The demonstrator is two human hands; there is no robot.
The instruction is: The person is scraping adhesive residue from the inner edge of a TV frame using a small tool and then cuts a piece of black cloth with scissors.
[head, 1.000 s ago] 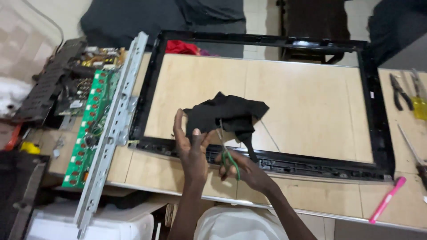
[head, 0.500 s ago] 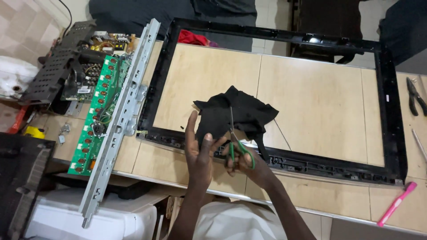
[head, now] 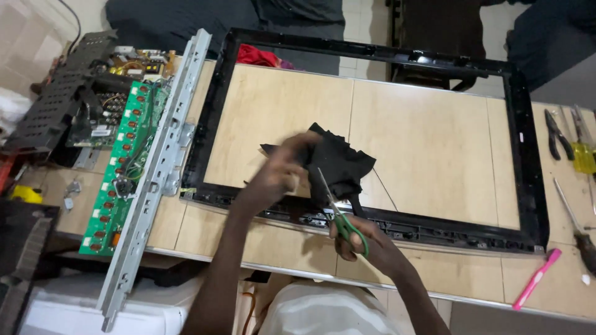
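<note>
A piece of black cloth (head: 341,162) lies inside a black rectangular frame (head: 524,149) on the tan table. My left hand (head: 276,177) grips the cloth's left edge and lifts it slightly. My right hand (head: 366,239) holds green-handled scissors (head: 340,214), with the blades pointing up into the cloth near its lower edge. The lower bar of the frame runs just under both hands.
A long grey metal bracket (head: 158,170) and a green circuit board (head: 121,167) lie to the left, with a black vented panel (head: 53,108) beyond. Pliers (head: 559,133), a yellow-handled screwdriver (head: 583,155) and a pink tool (head: 537,278) lie at the right.
My left hand has moved from pressing flat on the cloth to gripping its left edge. The scissors have shifted right and their blades now reach further into the cloth.
</note>
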